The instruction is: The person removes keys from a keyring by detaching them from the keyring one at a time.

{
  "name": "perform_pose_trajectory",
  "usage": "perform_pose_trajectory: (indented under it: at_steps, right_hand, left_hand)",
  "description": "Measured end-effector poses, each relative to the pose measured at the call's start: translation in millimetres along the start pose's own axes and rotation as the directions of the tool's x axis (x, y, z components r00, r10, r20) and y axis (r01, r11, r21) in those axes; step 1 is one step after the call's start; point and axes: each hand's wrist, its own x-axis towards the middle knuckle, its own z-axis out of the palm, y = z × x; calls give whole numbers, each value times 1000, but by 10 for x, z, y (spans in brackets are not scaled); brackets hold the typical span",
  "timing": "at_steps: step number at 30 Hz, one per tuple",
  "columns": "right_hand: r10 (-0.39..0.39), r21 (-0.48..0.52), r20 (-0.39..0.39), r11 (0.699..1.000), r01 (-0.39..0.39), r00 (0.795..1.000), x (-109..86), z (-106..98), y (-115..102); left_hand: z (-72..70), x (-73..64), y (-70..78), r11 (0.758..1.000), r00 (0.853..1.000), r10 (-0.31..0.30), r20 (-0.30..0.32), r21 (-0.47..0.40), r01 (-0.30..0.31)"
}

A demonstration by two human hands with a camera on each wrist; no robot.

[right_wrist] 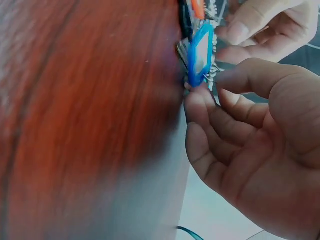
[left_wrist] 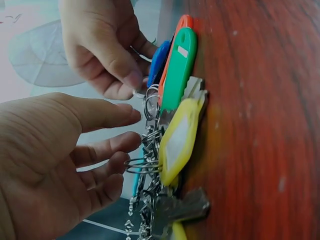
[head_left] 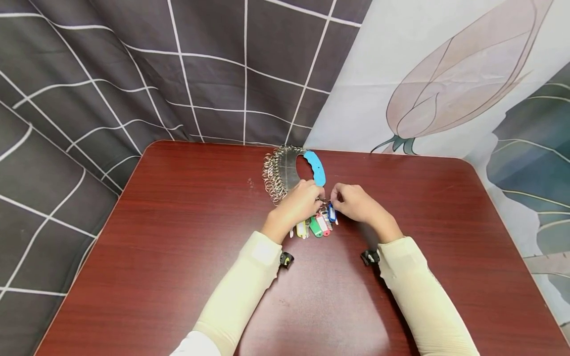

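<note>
A curved metal key holder (head_left: pixel 289 167) with a light-blue handle (head_left: pixel 317 168) lies on the table, many wire rings and clips along its outer edge. Keys hang at its near end with a yellow tag (left_wrist: pixel 181 142), a green tag (left_wrist: pixel 179 70), a red-orange tag (head_left: pixel 323 224) and a blue tag (right_wrist: pixel 201 55). My right hand (head_left: pixel 354 202) pinches a small metal ring by the blue tag between thumb and finger. Beside the rings, my left hand (head_left: pixel 299 201) has its thumb and index finger apart, loosely bent, with nothing visible between them.
The reddish-brown wooden table (head_left: pixel 178 277) extends around both arms. Behind it hang a dark grid-patterned curtain (head_left: pixel 213 79) and a pale cloth with a flower print (head_left: pixel 445 84). Both wrists carry a small black strapped device (head_left: pixel 286 259).
</note>
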Motion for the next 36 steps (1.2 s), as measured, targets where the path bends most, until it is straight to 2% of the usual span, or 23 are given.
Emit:
perform_pose_trajectory:
  at_steps: [12, 19, 24, 33, 36]
  right_hand:
    - [14, 63, -56, 998, -11, 998, -5, 24, 9]
    - [17, 88, -83, 996, -10, 996, 9, 31, 8]
    - [22, 104, -81, 994, -14, 996, 22, 42, -16]
    - [68, 70, -57, 995, -64, 996, 40, 54, -41]
    - [65, 84, -48, 995, -61, 997, 49, 52, -36]
  left_hand:
    - [87, 71, 12, 999, 999, 38, -3, -10, -38]
    - [131, 89, -20, 997, 996, 51, -74, -59, -55]
    - [139, 78, -40, 996, 991, 72, -113, -50, -78]
    - [117, 53, -39, 996, 988, 85, -129, -3, -86]
    - [108, 52, -43, 997, 990, 73, -120, -13, -75]
